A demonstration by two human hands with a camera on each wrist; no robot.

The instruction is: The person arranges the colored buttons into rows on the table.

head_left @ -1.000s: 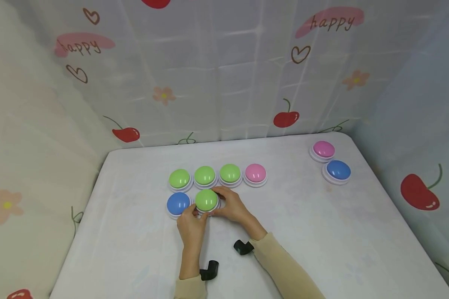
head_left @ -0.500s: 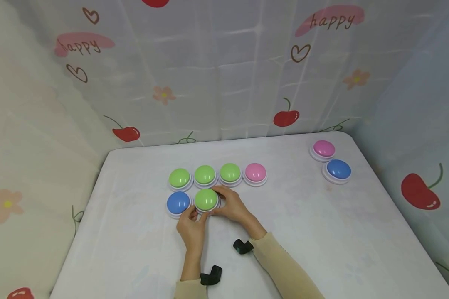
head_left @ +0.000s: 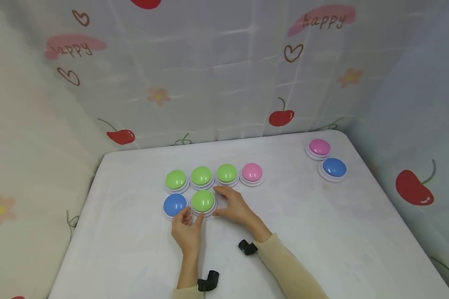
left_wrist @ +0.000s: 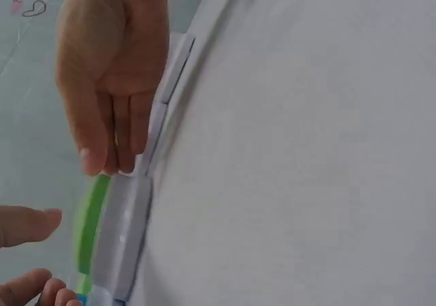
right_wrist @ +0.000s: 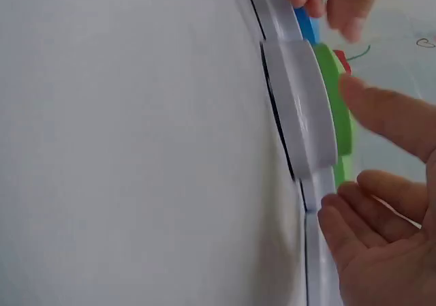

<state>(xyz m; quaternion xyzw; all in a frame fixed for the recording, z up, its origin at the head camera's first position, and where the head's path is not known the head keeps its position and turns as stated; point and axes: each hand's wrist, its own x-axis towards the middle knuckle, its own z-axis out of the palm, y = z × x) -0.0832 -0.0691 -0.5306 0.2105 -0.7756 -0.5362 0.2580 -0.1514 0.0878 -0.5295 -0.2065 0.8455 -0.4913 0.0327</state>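
Note:
A green domed push button (head_left: 203,201) with a white round base sits on the white table, beside a blue push button (head_left: 174,204). My left hand (head_left: 187,236) is at its near left side, thumb apart from the fingers, holding nothing. On its right, my right hand (head_left: 236,209) spreads thumb and fingers around the rim with a small gap. In the right wrist view, the green button's white base (right_wrist: 300,108) lies flat between the two hands, free of the right hand's fingers (right_wrist: 388,115). From the left wrist view, the left fingertips (left_wrist: 41,224) also stand apart from it.
Behind stands a row of push buttons: several green ones, such as the middle one (head_left: 201,176), and a pink one (head_left: 252,172) at its right end. Another pink button (head_left: 319,147) and a blue one (head_left: 334,167) sit at the table's far right corner. Printed curtains surround the table.
Both hands have let go of the front green button and drawn slightly away from it, the left toward me, the right to the right. The head view has shifted a little.

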